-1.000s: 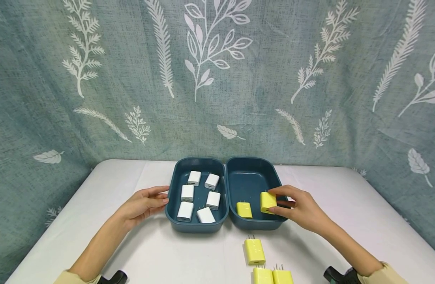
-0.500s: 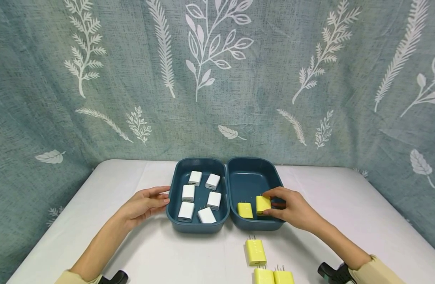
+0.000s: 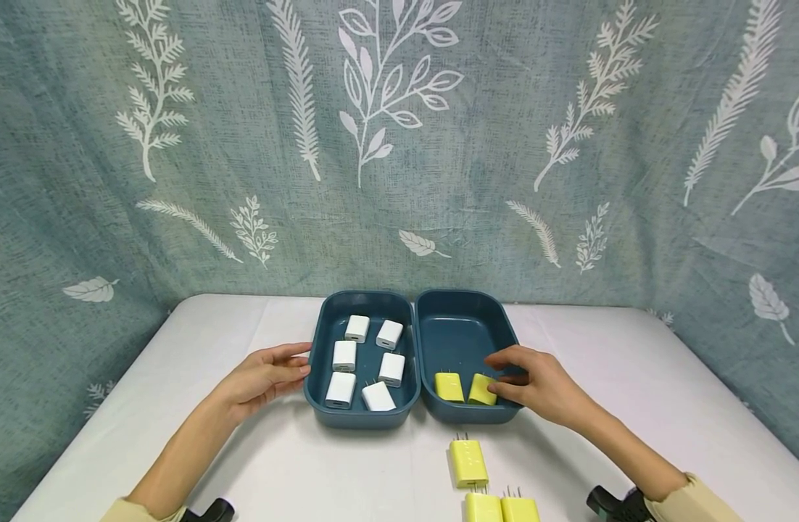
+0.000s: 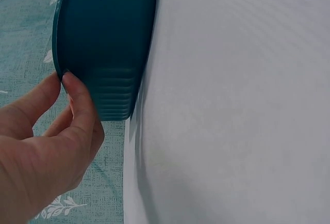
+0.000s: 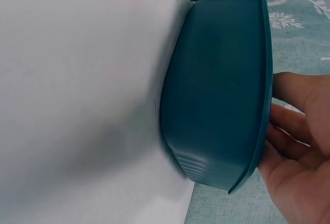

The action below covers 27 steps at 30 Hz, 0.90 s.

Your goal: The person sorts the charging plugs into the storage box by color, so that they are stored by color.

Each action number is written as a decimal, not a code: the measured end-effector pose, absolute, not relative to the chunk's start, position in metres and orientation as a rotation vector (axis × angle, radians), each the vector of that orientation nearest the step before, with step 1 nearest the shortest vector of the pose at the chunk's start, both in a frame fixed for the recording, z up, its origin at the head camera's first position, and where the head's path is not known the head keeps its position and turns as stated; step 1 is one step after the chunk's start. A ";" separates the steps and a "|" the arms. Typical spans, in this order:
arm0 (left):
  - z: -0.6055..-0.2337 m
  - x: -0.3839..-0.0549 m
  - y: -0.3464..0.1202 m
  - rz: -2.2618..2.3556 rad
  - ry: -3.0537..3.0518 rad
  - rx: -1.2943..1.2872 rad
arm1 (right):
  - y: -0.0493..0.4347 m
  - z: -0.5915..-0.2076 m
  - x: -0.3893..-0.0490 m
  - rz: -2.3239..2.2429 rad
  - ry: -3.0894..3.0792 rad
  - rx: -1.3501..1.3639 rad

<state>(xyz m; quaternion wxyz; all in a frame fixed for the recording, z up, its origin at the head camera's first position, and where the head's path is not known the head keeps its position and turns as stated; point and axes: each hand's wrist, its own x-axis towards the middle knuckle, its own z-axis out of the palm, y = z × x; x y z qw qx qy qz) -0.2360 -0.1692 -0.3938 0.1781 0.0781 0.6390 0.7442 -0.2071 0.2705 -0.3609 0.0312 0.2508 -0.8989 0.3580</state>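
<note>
In the head view, my left hand (image 3: 269, 373) is at the left side of a dark blue bin (image 3: 367, 420) that contains several white charger plugs (image 3: 340, 390). Its thumb and index finger pinch that bin's rim (image 4: 58, 53) in the left wrist view. My right hand (image 3: 536, 380) reaches over the side of a second blue bin (image 3: 468, 415). Inside, a yellow charger plug (image 3: 481, 390) lies tilted, the thumb tip at its right edge and the index finger spread away above it. Another yellow charger plug (image 3: 448, 387) lies to its left. The right wrist view hides the fingertips behind the bin wall (image 5: 216, 84).
On the white table (image 3: 347, 478), in front of the right bin, lie a yellow charger plug (image 3: 468, 463) and two more nearer the front edge, one of them a yellow plug (image 3: 520, 510). A patterned teal curtain (image 3: 478, 217) hangs behind.
My right hand has moved left and lowered the yellow charger plug onto the bin floor beside the other one; its fingers have come apart from it. The left hand stays put.
</note>
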 end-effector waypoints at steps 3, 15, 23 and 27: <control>-0.394 -0.236 -0.169 2.106 1.804 0.227 | 0.272 -0.360 -0.205 1.124 -2.768 0.764; -0.393 -0.235 -0.168 2.100 1.814 0.223 | 0.272 -0.352 -0.196 1.151 -2.765 0.751; -0.392 -0.235 -0.169 2.106 1.807 0.225 | 0.266 -0.345 -0.177 1.187 -2.679 0.843; -0.392 -0.235 -0.168 2.106 1.803 0.221 | 0.264 -0.344 -0.167 1.197 -2.609 0.904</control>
